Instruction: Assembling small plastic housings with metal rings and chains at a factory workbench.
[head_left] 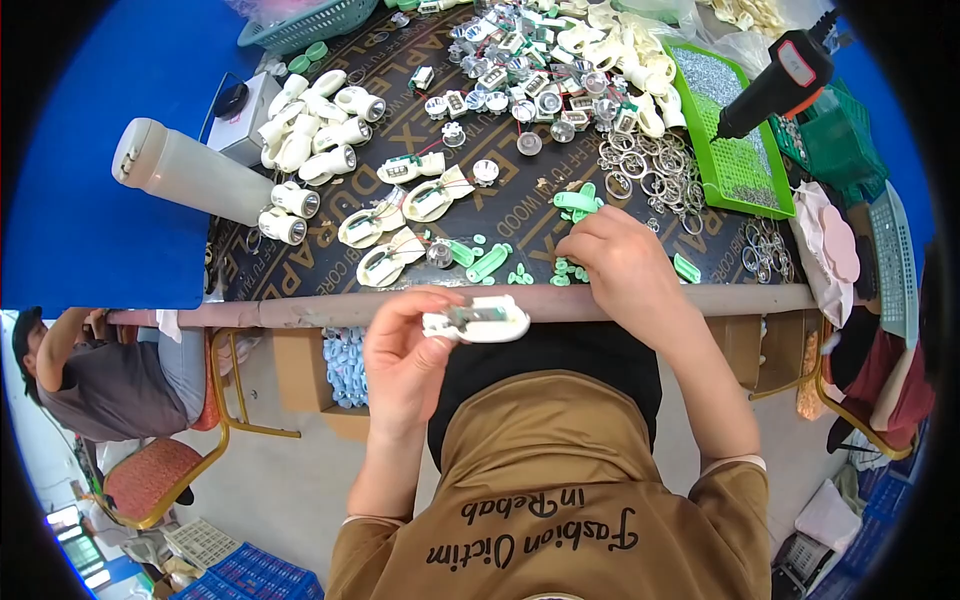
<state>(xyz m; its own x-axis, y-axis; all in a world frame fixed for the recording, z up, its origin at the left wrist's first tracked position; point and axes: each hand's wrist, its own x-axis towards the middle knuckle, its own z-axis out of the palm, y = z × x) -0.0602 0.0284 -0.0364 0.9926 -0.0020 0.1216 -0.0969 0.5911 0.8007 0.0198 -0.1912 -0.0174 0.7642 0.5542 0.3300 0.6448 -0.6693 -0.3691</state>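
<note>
Left of and beyond the left hand's grip, white flashlights pile on a table whose printed lettering is partly covered. The left hand pinches a white casing, its left end hidden by fingers. Right of that grip, the right hand bends over green pieces; its fingertips are hidden, so I cannot tell whether it grasps one. Farther right, the screwdriver has an unreadable label.

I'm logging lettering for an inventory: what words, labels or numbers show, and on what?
I won't copy wording; its places:
Brown shirt: large dark lettering, upside down, readable.
Dark tabletop: tan lettering, partly covered.
Black handheld tool: pale label, too small to read.
</note>
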